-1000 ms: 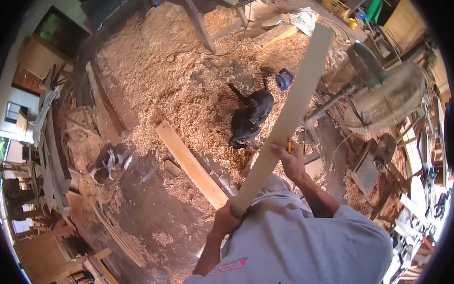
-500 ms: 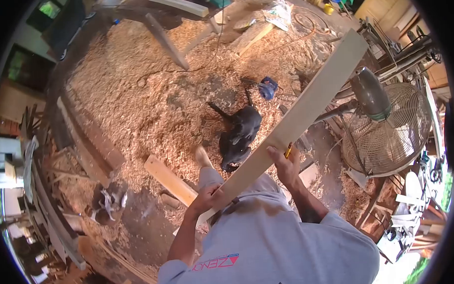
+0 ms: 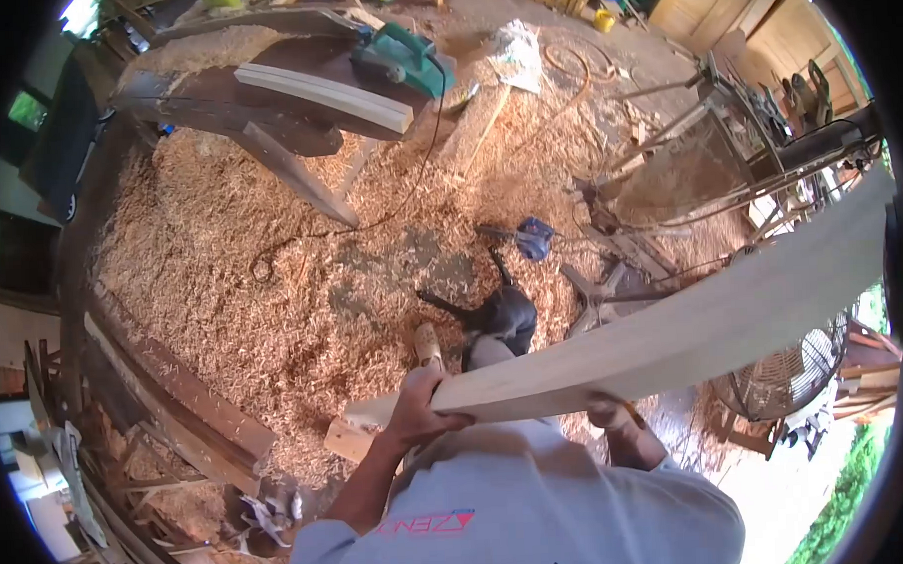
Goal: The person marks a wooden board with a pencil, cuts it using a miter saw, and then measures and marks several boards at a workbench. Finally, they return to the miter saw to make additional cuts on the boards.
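A long pale wooden board [image 3: 663,344] slants across the front of my body, its far end rising to the right. My left hand [image 3: 421,410] grips it near the narrower left end, thumb over the face. Under its lower edge, my right hand [image 3: 612,416] supports the board, slightly blurred, its fingertips partly hidden. A yellow pencil [image 3: 633,413] shows in that same hand. Another piece of wood [image 3: 348,440] lies on the floor beyond my left forearm.
A black dog [image 3: 509,315] is on the shavings by my feet, near a blue power tool [image 3: 534,237]. A green electric planer [image 3: 401,60] and a squared timber [image 3: 321,93] rest on the workbench [image 3: 197,102] ahead. A large fan [image 3: 788,375] stands at right, behind the board.
The board has swung clockwise, its far end going right and down, with its left end raised. Both hands moved with it, and the view has tilted up towards the workbench.
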Tool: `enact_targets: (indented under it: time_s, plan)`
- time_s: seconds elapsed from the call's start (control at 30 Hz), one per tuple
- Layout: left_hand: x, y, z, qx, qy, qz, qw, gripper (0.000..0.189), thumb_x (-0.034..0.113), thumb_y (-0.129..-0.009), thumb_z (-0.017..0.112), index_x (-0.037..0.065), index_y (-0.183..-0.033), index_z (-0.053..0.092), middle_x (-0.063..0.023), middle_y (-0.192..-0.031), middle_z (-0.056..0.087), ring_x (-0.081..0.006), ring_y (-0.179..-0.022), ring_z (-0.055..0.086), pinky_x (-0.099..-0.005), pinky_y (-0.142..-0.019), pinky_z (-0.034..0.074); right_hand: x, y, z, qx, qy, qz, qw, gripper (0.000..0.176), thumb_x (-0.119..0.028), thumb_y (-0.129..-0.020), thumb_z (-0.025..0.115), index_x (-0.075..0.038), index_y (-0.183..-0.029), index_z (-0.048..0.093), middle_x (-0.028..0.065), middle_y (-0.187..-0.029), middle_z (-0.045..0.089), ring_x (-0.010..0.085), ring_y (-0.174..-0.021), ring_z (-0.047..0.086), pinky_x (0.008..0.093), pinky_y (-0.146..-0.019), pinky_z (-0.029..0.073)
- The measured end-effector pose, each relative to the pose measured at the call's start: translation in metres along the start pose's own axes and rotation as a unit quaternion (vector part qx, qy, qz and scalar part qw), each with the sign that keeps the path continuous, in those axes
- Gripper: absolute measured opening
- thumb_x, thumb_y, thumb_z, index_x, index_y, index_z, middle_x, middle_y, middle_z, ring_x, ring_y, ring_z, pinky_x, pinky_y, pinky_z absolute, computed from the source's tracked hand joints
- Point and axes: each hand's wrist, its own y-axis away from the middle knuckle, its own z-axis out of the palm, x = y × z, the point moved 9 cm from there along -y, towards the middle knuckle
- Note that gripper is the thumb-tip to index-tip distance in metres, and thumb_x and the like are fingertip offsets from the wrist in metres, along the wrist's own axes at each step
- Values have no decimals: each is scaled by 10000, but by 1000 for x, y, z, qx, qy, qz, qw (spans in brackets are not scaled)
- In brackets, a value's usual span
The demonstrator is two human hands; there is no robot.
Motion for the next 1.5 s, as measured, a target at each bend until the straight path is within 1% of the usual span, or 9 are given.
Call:
enact_targets:
  time_s: [0.17, 0.3, 0.4, 0.5, 0.63, 0.7, 0.8, 0.97, 1.5]
  plan:
    - [58, -85, -27, -33, 43, 107, 993, 684, 312, -482, 962, 58, -986, 577, -92, -886, 588, -260, -808, 607, -366, -737, 497, -94, -29, 82, -264, -636, 242, 684, 270, -195, -893, 660, -19, -1097, 648, 132, -1077, 645, 247, -874, 668, 405, -690, 559]
    - [79, -136, -20, -57, 45, 186, 980, 721, 423, -471, 965, 40, -957, 594, -113, -887, 595, -301, -808, 611, -391, -736, 501, -122, -39, 82, -267, -765, 144, 568, 114, -143, -847, 708, -67, -763, 695, 62, -726, 651, 154, -694, 641, 338, -547, 551]
    - [96, -178, -20, -94, 47, 227, 968, 726, 435, -484, 958, 31, -968, 598, -114, -887, 594, -308, -803, 610, -393, -735, 501, -129, -52, 24, -113, -589, -134, 789, 96, -165, -847, 724, -71, -847, 706, 61, -799, 685, 161, -635, 642, 333, -526, 564]
    - [103, -224, -15, -118, 56, 236, 963, 714, 433, -495, 955, 30, -961, 594, -115, -874, 593, -312, -792, 610, -397, -731, 500, -170, -69, 1, 116, -268, -448, 845, 159, -212, -856, 739, -71, -921, 706, 82, -854, 708, 168, -604, 654, 297, -520, 570]
    - [113, -300, -6, -150, 55, 281, 946, 680, 421, -515, 949, 35, -946, 591, -118, -837, 582, -313, -761, 604, -397, -710, 496, -204, -156, 44, -209, -502, -235, 806, 459, -312, -644, 881, -35, -929, 652, 29, -839, 656, 138, -782, 634, 328, -752, 534]
    - [119, -348, 8, -179, 73, 292, 937, 671, 412, -527, 944, 37, -951, 584, -118, -829, 570, -305, -743, 594, -393, -686, 486, -164, -121, -57, 499, -394, -345, 690, 443, -345, -680, 871, -24, -874, 634, 20, -803, 633, 134, -720, 625, 346, -684, 527]
    - [133, -401, 35, -262, 134, 288, 911, 697, 406, -517, 948, 39, -979, 578, -119, -844, 565, -298, -742, 588, -389, -677, 480, -262, -151, -29, 306, 95, -463, 826, 463, -398, -761, 784, 2, -946, 639, 73, -827, 654, 185, -733, 645, 364, -648, 526]
    - [184, -471, 71, -300, 154, 384, 860, 787, 440, -461, 961, 57, -1029, 575, -112, -887, 577, -287, -795, 600, -368, -710, 490, -335, -158, -1, 321, 474, -512, 640, 558, -487, -894, 639, 44, -1064, 646, 161, -868, 688, 269, -753, 677, 394, -589, 526]
    - [255, -775, 223, -480, 122, 419, 761, 721, 514, -528, 916, 27, -963, 612, -143, -880, 625, -346, -834, 630, -416, -753, 515, -417, -319, -189, 459, 445, -453, 622, 831, -553, -857, 678, 39, -1379, 418, 240, -1315, 529, 321, -876, 637, 401, -639, 495]
